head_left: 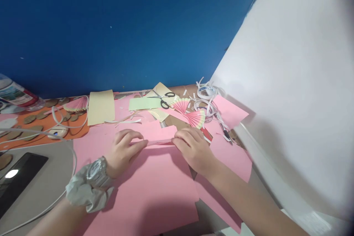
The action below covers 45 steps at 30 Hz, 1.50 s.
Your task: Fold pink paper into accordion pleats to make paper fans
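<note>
Between my two hands is a piece of pink paper with narrow folds along its near edge. My left hand pinches its left end, thumb toward the fold. At the right end, my right hand grips the same strip, fingers curled over the top. Underneath lies a large pink sheet, flat on the table. Just beyond my right hand rests a pleated pink fan with pale green edges. Black-handled scissors lie partly open on pale green paper.
At the far right are rolls of tape, a pen and more pink sheets. Leftward lie a yellow sheet, wooden slices, a white cable, a bottle and a black phone. Walls bound the back and right.
</note>
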Available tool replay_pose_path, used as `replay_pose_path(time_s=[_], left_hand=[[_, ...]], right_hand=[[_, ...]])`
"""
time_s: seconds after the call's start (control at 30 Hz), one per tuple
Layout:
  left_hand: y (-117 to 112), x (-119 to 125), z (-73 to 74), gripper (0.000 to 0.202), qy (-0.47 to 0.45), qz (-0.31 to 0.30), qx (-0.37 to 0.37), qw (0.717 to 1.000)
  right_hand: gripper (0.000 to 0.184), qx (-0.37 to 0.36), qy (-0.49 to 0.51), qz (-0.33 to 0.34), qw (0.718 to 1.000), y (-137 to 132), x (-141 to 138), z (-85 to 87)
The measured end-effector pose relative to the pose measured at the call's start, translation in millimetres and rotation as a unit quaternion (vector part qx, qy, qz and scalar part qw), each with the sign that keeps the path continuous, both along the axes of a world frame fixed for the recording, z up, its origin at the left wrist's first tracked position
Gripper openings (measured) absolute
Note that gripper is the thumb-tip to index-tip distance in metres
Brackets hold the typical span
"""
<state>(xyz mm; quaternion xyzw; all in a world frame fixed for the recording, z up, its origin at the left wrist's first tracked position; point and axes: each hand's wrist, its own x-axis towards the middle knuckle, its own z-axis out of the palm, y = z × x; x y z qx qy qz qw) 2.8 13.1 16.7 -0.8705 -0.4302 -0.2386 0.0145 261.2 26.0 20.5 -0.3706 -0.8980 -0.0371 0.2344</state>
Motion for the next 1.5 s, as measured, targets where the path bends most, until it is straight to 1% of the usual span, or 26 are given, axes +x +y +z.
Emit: replay_pose_path(time_s=[0.07, 0.1, 0.13, 0.2, 0.23, 0.27, 0.33, 0.4, 0.53, 0.63, 0.73, 0.83, 0.93, 1.03, 1.13, 1.23, 1.4, 1.5], left_hand=[[-7.2, -6.5, 1.3, 0.034, 0.004, 0.003, 0.051, 0.999], [-12.6, -8.0, -0.1, 0.038, 0.010, -0.003, 0.064, 0.998], [-19.0, -8.0, -2.9, 0.039, 0.018, -0.012, 0.070, 0.997], [-33.6, -4.5, -11.2, 0.031, 0.040, -0.037, 0.059, 0.997], [-41.2, -1.9, -15.8, 0.024, 0.051, -0.044, 0.042, 0.997], [-48.4, 0.6, -20.1, 0.020, 0.063, -0.050, 0.019, 0.997], [-59.7, 4.1, -26.7, 0.019, 0.071, -0.058, -0.012, 0.996], [-65.2, 5.4, -29.7, 0.021, 0.075, -0.060, -0.039, 0.995], [-60.4, 8.3, -28.2, 0.019, 0.081, -0.050, -0.080, 0.992], [-52.9, 12.7, -24.8, 0.014, 0.099, -0.042, -0.110, 0.988], [-49.2, 15.3, -21.4, 0.015, 0.117, -0.040, -0.132, 0.984], [-48.9, 17.3, -18.5, 0.014, 0.126, -0.031, -0.143, 0.981], [-49.8, 24.3, -16.5, 0.015, 0.129, -0.026, -0.156, 0.979], [-50.5, 34.8, -17.2, 0.018, 0.130, -0.022, -0.173, 0.976], [-51.2, 39.8, -19.8, 0.014, 0.132, -0.003, -0.190, 0.973], [-52.1, 34.8, -21.1, 0.013, 0.136, 0.024, -0.201, 0.970], [-53.6, 16.7, -21.7, 0.017, 0.141, 0.058, -0.208, 0.966], [-54.8, 6.3, -24.2, 0.019, 0.138, 0.067, -0.213, 0.965]], right_hand=[[0.015, 0.047, 0.017, 0.019, 0.999, -7.0, 4.3, 2.0], [0.014, 0.098, 0.030, 0.047, 0.994, -11.9, 6.1, 0.1], [0.013, 0.105, 0.016, 0.068, 0.992, -17.6, 7.4, -3.6], [0.016, 0.075, -0.012, 0.099, 0.992, -29.7, 8.8, -15.2], [0.017, 0.060, -0.021, 0.106, 0.992, -35.4, 9.1, -21.8], [0.018, 0.044, -0.031, 0.111, 0.992, -40.6, 9.4, -27.9], [0.020, 0.017, -0.040, 0.121, 0.992, -47.7, 10.2, -36.6], [0.019, 0.001, -0.038, 0.117, 0.992, -49.5, 11.3, -38.9], [0.024, -0.005, -0.046, 0.092, 0.995, -40.9, 9.6, -31.9], [0.022, -0.015, -0.074, 0.107, 0.991, -33.5, 4.3, -28.6], [0.021, -0.023, -0.083, 0.118, 0.989, -30.8, -0.3, -30.4], [0.019, -0.039, -0.086, 0.114, 0.989, -31.0, -3.5, -33.2], [0.016, -0.060, -0.091, 0.112, 0.988, -32.1, -9.1, -34.8], [0.014, -0.082, -0.093, 0.106, 0.987, -33.3, -16.3, -35.4], [0.009, -0.109, -0.089, 0.091, 0.986, -33.7, -18.8, -35.8], [0.007, -0.128, -0.087, 0.070, 0.986, -32.5, -13.9, -35.5], [0.020, -0.131, -0.093, 0.019, 0.987, -29.0, -0.1, -33.1], [0.019, -0.127, -0.109, 0.000, 0.986, -26.3, 5.4, -32.9]])
